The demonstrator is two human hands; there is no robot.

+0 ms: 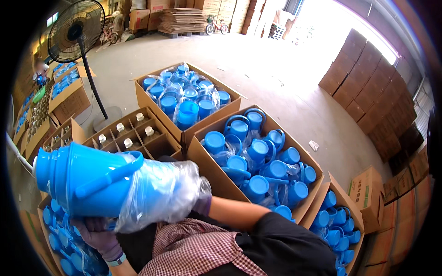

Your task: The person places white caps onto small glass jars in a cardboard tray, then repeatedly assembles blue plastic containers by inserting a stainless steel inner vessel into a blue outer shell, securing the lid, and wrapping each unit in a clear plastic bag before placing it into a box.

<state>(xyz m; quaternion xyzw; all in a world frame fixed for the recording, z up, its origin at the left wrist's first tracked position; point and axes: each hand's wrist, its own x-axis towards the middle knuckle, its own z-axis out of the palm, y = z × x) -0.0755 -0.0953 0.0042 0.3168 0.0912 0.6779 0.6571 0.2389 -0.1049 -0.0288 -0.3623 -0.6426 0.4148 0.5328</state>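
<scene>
A large blue vacuum flask point(94, 177) lies nearly level in front of me, its mouth to the left. Clear plastic bag point(154, 195) covers its right end and bunches up there. My left hand point(99, 237), in a purple glove, grips the flask from below with curled fingers. At the bagged end is my right hand point(202, 204), gloved as well; the bag and flask hide its fingers.
Cartons of blue flask parts stand around me: handled lids point(259, 148) at right, bagged pieces point(189, 94) ahead. A divided carton point(159, 135) holds bottles with pale tops. A standing fan point(76, 32) is at left, stacked cartons point(357, 73) at right.
</scene>
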